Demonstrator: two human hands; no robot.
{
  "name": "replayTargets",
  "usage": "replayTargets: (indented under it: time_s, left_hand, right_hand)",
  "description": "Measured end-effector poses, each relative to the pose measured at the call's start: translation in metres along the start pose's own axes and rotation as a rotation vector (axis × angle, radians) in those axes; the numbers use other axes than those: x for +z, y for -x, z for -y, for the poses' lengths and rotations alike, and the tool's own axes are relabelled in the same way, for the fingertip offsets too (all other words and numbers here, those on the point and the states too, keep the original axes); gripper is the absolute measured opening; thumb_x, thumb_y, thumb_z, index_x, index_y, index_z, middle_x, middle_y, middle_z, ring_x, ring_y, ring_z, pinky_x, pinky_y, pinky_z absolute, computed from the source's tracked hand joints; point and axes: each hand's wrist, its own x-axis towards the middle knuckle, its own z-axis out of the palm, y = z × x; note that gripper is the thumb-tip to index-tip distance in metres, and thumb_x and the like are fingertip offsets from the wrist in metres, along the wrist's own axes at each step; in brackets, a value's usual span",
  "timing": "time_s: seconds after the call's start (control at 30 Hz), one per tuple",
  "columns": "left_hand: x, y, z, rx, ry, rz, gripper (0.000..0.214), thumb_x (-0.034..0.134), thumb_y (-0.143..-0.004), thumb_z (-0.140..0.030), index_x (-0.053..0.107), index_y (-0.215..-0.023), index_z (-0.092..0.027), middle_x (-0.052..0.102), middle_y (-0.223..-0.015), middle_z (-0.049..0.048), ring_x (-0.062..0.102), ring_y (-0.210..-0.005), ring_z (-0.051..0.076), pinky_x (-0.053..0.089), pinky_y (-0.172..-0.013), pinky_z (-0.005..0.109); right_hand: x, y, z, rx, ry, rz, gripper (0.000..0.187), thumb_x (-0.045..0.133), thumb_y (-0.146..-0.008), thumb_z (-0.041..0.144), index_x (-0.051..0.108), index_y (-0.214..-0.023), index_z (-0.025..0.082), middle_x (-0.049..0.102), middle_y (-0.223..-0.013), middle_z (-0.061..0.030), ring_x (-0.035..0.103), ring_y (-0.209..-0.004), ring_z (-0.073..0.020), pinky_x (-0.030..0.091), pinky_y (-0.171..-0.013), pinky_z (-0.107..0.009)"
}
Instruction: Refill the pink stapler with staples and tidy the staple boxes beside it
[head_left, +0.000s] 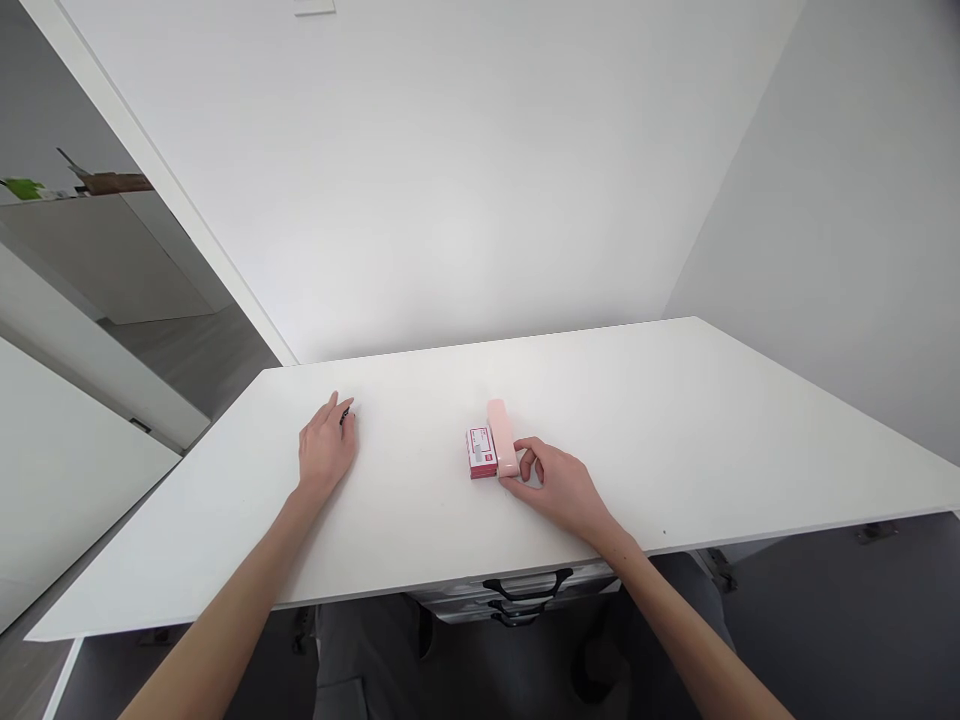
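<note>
Toward the left of the white table (pixel 420 540), my left hand (pixel 326 445) rests with a small black object (pixel 344 415) between thumb and fingers; its kind is too small to tell. Near the middle lies what looks like a pink stapler (pixel 502 440), its long side running away from me. My right hand (pixel 559 485) has its thumb at the stapler's near end and its index finger on the right side, the other fingers curled. Against the stapler's left side sits a small red and white box (pixel 481 452), which neither hand touches.
A white wall (pixel 450 200) rises behind the table, and a grey wall (pixel 847 230) stands at the right. Drawers with black handles (pixel 529 585) are below the front edge. On the left, an opening shows a cabinet (pixel 105 250) with items on top.
</note>
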Motion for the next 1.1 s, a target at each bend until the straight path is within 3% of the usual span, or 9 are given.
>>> replayTargets:
  time_s: [0.13,0.3,0.4,0.47,0.6,0.7,0.9,1.0,1.1]
  left_hand:
    - [-0.001,0.003,-0.004,0.013,0.028,0.029,0.051,0.029,-0.104,-0.035,0.061,-0.142,-0.024,0.064,-0.146,0.0099,0.052,-0.142,0.034,0.048,-0.108,0.054]
    - [-0.002,0.008,-0.020,0.059,0.140,0.144,0.051,0.032,-0.103,-0.036,0.058,-0.146,-0.026,0.057,-0.155,0.0062,0.055,-0.141,0.030,0.048,-0.111,0.047]
    - [-0.002,0.015,-0.047,0.148,0.244,0.260,0.053,0.031,-0.105,-0.045,0.052,-0.151,-0.027,0.053,-0.158,0.0035,0.050,-0.146,0.028,0.043,-0.118,0.043]
    - [-0.003,0.020,-0.072,0.187,0.318,0.351,0.056,0.028,-0.106,-0.052,0.049,-0.153,-0.030,0.055,-0.157,0.0014,0.057,-0.140,0.027,0.044,-0.116,0.041]
    - [-0.005,0.026,-0.119,0.208,0.517,0.481,0.062,0.020,-0.107,-0.059,0.029,-0.163,-0.035,0.062,-0.150,-0.0004,0.054,-0.142,0.025,0.042,-0.116,0.042]
    - [-0.005,0.027,-0.141,0.217,0.608,0.536,0.065,0.017,-0.106,-0.062,0.029,-0.164,-0.034,0.062,-0.150,0.0011,0.049,-0.147,0.027,0.038,-0.118,0.044]
    - [-0.003,0.027,-0.158,0.233,0.618,0.582,0.067,0.015,-0.105,-0.065,0.057,-0.149,-0.036,0.054,-0.157,-0.0012,0.053,-0.143,0.029,0.042,-0.115,0.044]
    - [-0.004,0.029,-0.160,0.233,0.636,0.623,0.067,0.014,-0.105,-0.066,0.056,-0.149,-0.037,0.050,-0.160,-0.0030,0.049,-0.146,0.029,0.041,-0.117,0.044]
    - [-0.006,0.031,-0.159,0.216,0.680,0.585,0.066,0.014,-0.105,-0.064,0.052,-0.152,-0.036,0.045,-0.164,-0.0027,0.036,-0.155,0.028,0.030,-0.125,0.045]
  right_hand:
    - [-0.001,0.000,0.001,-0.001,0.003,-0.003,0.028,0.065,-0.090,0.044,0.063,-0.113,0.029,0.067,-0.082,0.0040,0.063,-0.076,-0.0189,0.046,-0.068,-0.031]
    - [0.000,-0.001,0.000,-0.003,0.004,0.006,0.030,0.064,-0.090,0.045,0.062,-0.115,0.029,0.068,-0.082,0.0031,0.063,-0.077,-0.0195,0.046,-0.069,-0.032]
    - [0.000,-0.001,-0.001,-0.008,0.003,0.008,0.031,0.064,-0.090,0.046,0.062,-0.115,0.028,0.068,-0.082,0.0030,0.063,-0.077,-0.0194,0.046,-0.069,-0.032]
    - [0.000,-0.001,0.000,-0.011,0.006,0.004,0.030,0.064,-0.090,0.046,0.062,-0.115,0.029,0.068,-0.082,0.0034,0.063,-0.077,-0.0190,0.046,-0.069,-0.031]
    - [-0.001,-0.001,0.001,-0.016,0.013,-0.002,0.030,0.064,-0.090,0.046,0.063,-0.115,0.028,0.068,-0.081,0.0038,0.064,-0.077,-0.0187,0.046,-0.069,-0.031]
    - [-0.001,-0.002,0.001,-0.021,0.006,-0.006,0.030,0.064,-0.091,0.046,0.063,-0.115,0.028,0.068,-0.081,0.0038,0.064,-0.077,-0.0187,0.046,-0.069,-0.031]
    - [0.000,-0.002,0.000,-0.021,-0.001,-0.008,0.031,0.064,-0.091,0.047,0.062,-0.115,0.027,0.068,-0.082,0.0033,0.064,-0.077,-0.0190,0.046,-0.069,-0.031]
    - [0.000,-0.002,-0.001,-0.023,-0.011,-0.016,0.031,0.064,-0.092,0.048,0.062,-0.115,0.027,0.068,-0.081,0.0036,0.064,-0.076,-0.0188,0.046,-0.069,-0.031]
    - [0.000,-0.003,-0.002,-0.026,-0.010,-0.017,0.031,0.065,-0.091,0.049,0.062,-0.114,0.027,0.068,-0.080,0.0039,0.064,-0.075,-0.0186,0.047,-0.070,-0.032]
